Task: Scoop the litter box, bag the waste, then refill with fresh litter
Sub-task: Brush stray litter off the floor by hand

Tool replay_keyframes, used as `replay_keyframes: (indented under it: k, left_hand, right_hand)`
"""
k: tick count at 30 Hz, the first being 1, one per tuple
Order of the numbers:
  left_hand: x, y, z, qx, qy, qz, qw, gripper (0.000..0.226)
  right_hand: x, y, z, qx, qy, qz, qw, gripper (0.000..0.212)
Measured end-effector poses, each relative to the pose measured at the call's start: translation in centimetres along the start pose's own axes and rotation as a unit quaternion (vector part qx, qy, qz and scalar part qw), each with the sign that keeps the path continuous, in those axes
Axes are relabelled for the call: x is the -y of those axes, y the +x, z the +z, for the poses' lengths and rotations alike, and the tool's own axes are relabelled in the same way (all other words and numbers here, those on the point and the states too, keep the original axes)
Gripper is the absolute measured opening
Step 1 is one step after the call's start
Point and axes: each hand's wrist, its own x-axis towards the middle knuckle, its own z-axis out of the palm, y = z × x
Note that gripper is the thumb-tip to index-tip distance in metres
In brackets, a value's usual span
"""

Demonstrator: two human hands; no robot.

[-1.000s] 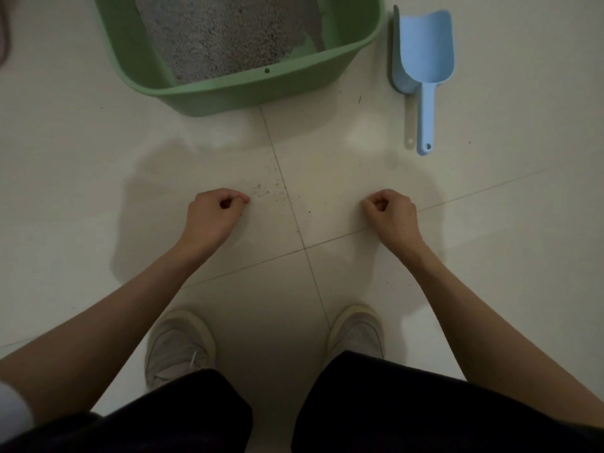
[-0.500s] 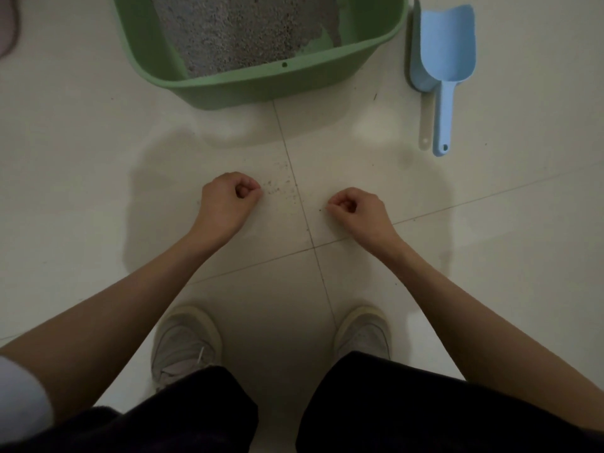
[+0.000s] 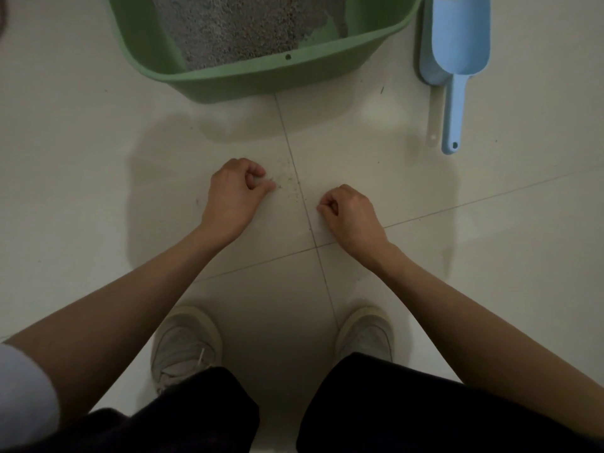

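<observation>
Green litter box (image 3: 261, 78) with grey litter (image 3: 242, 24), blue scoop (image 3: 456, 70) just right of it, below it left hand (image 3: 233, 194) and right hand (image 3: 351, 214), each grip curled, holding nothing visible

Tiled floor (image 3: 98, 158): box (image 3: 261, 83), scoop (image 3: 454, 60), crumbs (image 3: 292, 184)

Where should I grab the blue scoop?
Grab the blue scoop by its long thin handle, probably from above with the right hand. It lies flat on the floor, handle end pointing toward you, beside the litter box.
</observation>
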Motion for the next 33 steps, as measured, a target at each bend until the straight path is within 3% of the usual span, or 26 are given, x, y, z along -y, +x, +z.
replay_keyframes:
  k: [7,13,19,21,24,28,33]
  left_hand:
    - [0.1,0.3,1.0,0.002,0.057,0.056,0.997,0.03]
    - [-0.8,0.1,1.7,-0.006,0.064,0.069,0.996,0.016]
    - [-0.3,0.3,1.8,0.025,0.1,0.1,0.99,0.015]
    - [-0.2,0.2,1.3,0.017,0.069,0.089,0.993,0.013]
    - [0.5,-0.2,-0.2,-0.016,-0.033,-0.01,0.999,0.011]
    - [1.8,-0.5,-2.4,-0.049,-0.215,-0.155,0.963,0.015]
    - [1.5,-0.9,-3.1,-0.043,-0.301,-0.178,0.936,0.016]
  right_hand:
    - [0.2,0.1,-0.2,0.007,0.02,0.015,1.0,0.015]
    - [0.4,0.3,-0.7,0.017,0.028,0.029,0.999,0.017]
    - [1.3,1.0,-0.9,0.003,0.048,0.03,0.998,0.018]
    - [2.0,1.6,-0.8,-0.001,0.051,0.018,0.999,0.017]
    - [2.9,2.7,-0.4,0.001,0.044,-0.003,0.999,0.019]
    - [3.3,3.3,0.3,-0.01,0.019,-0.004,1.0,0.018]
    - [3.6,3.2,0.8,-0.019,0.016,0.0,1.0,0.016]
